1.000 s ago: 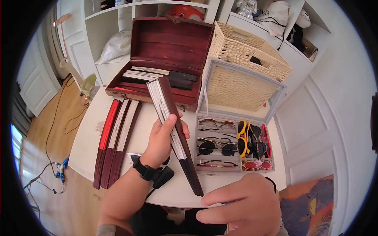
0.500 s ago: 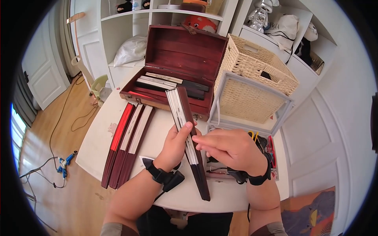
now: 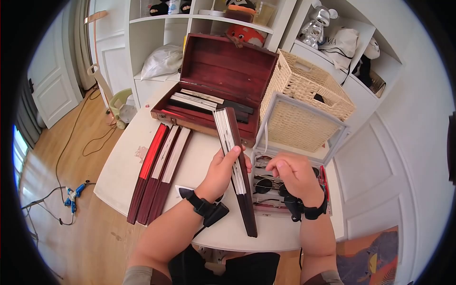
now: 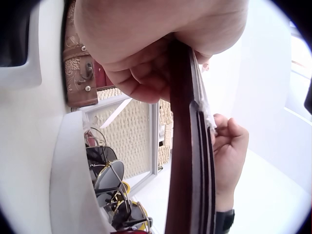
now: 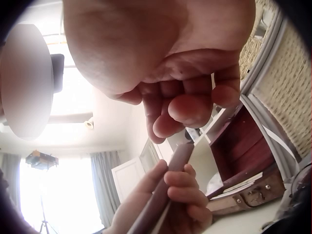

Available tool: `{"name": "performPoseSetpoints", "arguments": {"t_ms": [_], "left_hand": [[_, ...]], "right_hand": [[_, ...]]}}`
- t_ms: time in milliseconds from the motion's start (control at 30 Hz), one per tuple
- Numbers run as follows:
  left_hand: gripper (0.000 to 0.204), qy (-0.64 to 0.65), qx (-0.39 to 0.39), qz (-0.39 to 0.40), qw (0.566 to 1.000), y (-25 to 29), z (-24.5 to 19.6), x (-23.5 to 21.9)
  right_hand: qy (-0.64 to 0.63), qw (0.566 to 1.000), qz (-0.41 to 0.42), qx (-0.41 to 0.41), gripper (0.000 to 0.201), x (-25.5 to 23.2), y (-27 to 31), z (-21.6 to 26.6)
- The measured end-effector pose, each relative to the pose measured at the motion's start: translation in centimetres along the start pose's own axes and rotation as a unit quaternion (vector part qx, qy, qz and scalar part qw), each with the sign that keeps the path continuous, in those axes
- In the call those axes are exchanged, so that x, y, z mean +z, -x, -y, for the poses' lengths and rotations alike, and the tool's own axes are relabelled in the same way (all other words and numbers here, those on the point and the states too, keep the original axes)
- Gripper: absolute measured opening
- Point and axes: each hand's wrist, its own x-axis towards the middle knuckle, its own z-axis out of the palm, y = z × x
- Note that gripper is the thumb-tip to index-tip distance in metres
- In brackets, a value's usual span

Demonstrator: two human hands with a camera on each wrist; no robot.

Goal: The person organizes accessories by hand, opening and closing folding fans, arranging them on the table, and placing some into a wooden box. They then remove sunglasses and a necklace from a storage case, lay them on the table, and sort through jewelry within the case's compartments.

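The left hand (image 3: 222,172) holds a folded fan (image 3: 248,211) with pale ribs and dark red guard, its thumb lying along the ribs; the left wrist view shows the fan (image 4: 181,146) edge-on below the palm. To its right hovers the right hand (image 3: 300,178), fingers loosely curled around nothing, apart from the fan and over a case of glasses. Bent fingers of this right hand (image 5: 187,109) also show in the right wrist view, above the fan's tip. Several more folded fans lie left on the table: one red (image 3: 154,152), others pale-ribbed with dark red ends (image 3: 168,183).
Behind stands an open dark red chest (image 3: 228,66) with folded fans (image 3: 197,100) inside. A wicker basket (image 3: 308,76) and the raised lid (image 3: 304,126) of the glasses case are at the back right. White shelves (image 3: 204,23) rise behind the table (image 3: 118,175).
Over the last second the right hand came up from the lower right to the fan, then drew back rightward with its fingers more curled. The left hand keeps holding the fan; the head view has shifted.
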Motion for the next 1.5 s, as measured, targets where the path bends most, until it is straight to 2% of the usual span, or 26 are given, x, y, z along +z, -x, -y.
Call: {"name": "performPoseSetpoints", "arguments": {"t_ms": [67, 200, 233, 267, 367, 500, 533, 600, 700, 767, 933, 1000, 1167, 1333, 1500], "left_hand": [[0.036, 0.020, 0.000, 0.003, 1.000, -0.1, 0.2, -0.1], [0.036, 0.012, -0.001, 0.014, 1.000, 0.0, 0.4, 0.0], [0.036, 0.011, 0.001, 0.015, 1.000, 0.0, 0.4, 0.1], [0.036, 0.009, 0.004, 0.017, 1.000, 0.0, 0.3, 0.1], [0.035, 0.012, -0.002, 0.027, 1.000, 0.0, 0.6, 0.0], [0.036, -0.038, 0.002, 0.032, 0.999, 0.2, 0.7, 0.2], [0.036, -0.068, -0.002, 0.022, 0.997, 0.2, 0.7, 0.2], [0.036, -0.045, -0.019, 0.023, 0.999, 0.3, 0.9, 0.1], [0.036, -0.003, -0.041, 0.033, 0.999, 0.5, 0.5, 0.0], [0.036, 0.018, -0.051, 0.042, 0.998, 0.4, 0.5, 0.0], [0.039, -0.071, -0.024, 0.071, 0.995, 0.4, 0.8, 0.0], [0.038, -0.069, -0.023, 0.074, 0.995, 0.3, 1.0, 0.1], [0.039, -0.118, -0.023, 0.074, 0.990, 0.4, -0.2, 0.4], [0.041, -0.074, -0.020, 0.096, 0.992, 0.5, 0.3, 0.1], [0.042, -0.063, -0.022, 0.094, 0.993, 0.6, 0.2, 0.2]], "right_hand": [[0.057, 0.998, -0.005, -0.009, 0.017, 1.0, 1.1, -0.6], [0.094, 0.995, -0.020, -0.005, 0.015, 2.8, 2.4, -1.4], [0.100, 0.995, -0.022, 0.004, 0.025, 3.1, 2.6, -1.5], [0.097, 0.995, -0.021, 0.006, 0.025, 3.2, 2.6, -1.5], [0.104, 0.994, 0.031, 0.005, 0.043, 3.4, 2.7, -0.9], [0.072, 0.997, 0.014, 0.013, 0.051, 4.3, 3.2, -2.0], [0.072, 0.997, 0.014, 0.016, 0.051, 4.4, 3.3, -2.3], [-0.024, 0.997, 0.030, 0.068, 0.047, 4.4, 3.5, -2.9], [-0.081, 0.994, 0.008, 0.070, 0.042, 4.4, 3.6, -3.3], [-0.082, 0.994, 0.003, 0.066, 0.039, 4.4, 3.6, -3.5], [-0.064, 0.996, -0.005, 0.070, 0.033, 4.2, 4.0, -3.6], [-0.087, 0.989, 0.014, 0.120, 0.031, 4.0, 4.0, -3.9], [-0.108, 0.988, 0.004, 0.108, 0.027, 4.0, 3.8, -3.6], [-0.080, 0.989, 0.017, 0.123, 0.026, 4.0, 3.9, -3.6], [-0.040, 0.994, 0.032, 0.094, 0.026, 3.8, 3.7, -3.1]]}}
